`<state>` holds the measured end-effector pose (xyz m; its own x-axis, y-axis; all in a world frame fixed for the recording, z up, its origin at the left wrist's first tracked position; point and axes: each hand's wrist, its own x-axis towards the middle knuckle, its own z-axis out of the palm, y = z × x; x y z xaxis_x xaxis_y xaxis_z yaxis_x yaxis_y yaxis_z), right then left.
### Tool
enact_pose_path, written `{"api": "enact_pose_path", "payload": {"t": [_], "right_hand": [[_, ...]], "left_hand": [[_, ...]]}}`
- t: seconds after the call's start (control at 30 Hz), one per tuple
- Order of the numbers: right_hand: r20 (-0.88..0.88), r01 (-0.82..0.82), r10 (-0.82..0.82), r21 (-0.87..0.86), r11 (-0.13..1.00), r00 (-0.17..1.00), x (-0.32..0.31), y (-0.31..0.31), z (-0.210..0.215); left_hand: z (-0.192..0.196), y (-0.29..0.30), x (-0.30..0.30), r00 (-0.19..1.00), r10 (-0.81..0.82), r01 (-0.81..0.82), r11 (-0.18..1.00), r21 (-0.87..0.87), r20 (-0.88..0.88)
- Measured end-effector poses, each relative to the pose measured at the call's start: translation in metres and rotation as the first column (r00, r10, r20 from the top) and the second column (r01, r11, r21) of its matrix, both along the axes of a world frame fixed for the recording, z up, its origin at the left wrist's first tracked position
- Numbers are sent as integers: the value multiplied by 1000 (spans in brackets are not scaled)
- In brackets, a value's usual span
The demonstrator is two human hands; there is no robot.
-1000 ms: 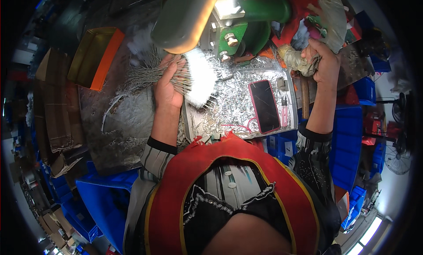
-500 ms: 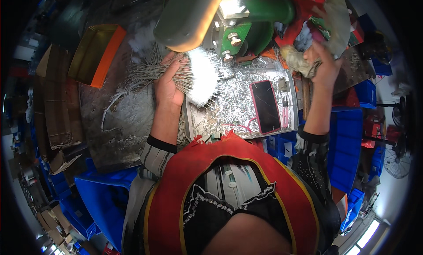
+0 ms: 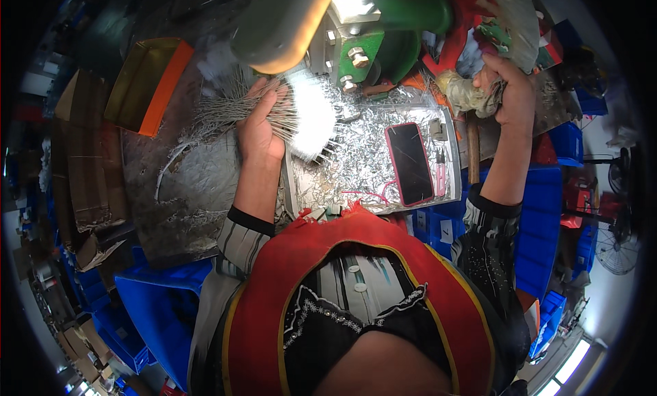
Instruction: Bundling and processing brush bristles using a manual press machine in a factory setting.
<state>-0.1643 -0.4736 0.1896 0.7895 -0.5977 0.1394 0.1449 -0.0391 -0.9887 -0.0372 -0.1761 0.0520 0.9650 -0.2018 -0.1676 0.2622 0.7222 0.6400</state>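
Observation:
A fan of thin metal wires (image 3: 229, 108) is held in my left hand (image 3: 260, 132), thumb on top. Their right ends are lit bright white under the rounded dark head of the green machine (image 3: 366, 57). Over at the right, my right hand (image 3: 510, 91) is closed, fingers curled on a pale wrapped handle (image 3: 472, 95) beside the machine's red part (image 3: 465, 36). How far the fingers go round it is partly hidden. Below the machine a metal tray (image 3: 301, 187) holds many shiny metal scraps.
On the tray lie a phone with a pink edge (image 3: 410, 164) and a small pink tool (image 3: 441, 173). An orange box (image 3: 161, 95) stands at the left on the worn bench (image 3: 198, 211). Blue bins (image 3: 537, 225) flank me on both sides. Cardboard (image 3: 89, 163) stands far left.
My right hand has shifted a little to the right and slightly downward at the wrapped handle. My left hand and the wires have hardly moved.

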Motion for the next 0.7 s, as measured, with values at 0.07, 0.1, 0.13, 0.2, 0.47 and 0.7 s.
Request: {"api": "enact_pose_path", "payload": {"t": [0.07, 0.1, 0.13, 0.2, 0.47, 0.7], "right_hand": [[-6, 14, -14, -17, 1000, 1000, -3, 1, 4], [31, 5, -4, -7, 1000, 1000, -1, 0, -1], [67, -5, 5, 2, 1000, 998, 2, 0, -7], [118, 21, -22, 15, 1000, 993, 4, 1, -28], [29, 4, -5, 35, 999, 1000, 4, -5, -11], [413, 127, -116, 1, 992, 903, 9, 17, -60]], "left_hand": [[3, -5, 0, 1000, -7, 7, 1000, -4, 1], [3, -3, 0, 1000, 6, -6, 1000, -1, -9], [2, -1, -1, 1000, 19, -19, 1000, 2, -19], [2, 1, 0, 1000, 3, -3, 1000, 21, -7], [-3, 4, 1, 999, -25, 24, 999, 24, 45], [-2, -3, 3, 999, -6, 7, 1000, -23, 37]]}}
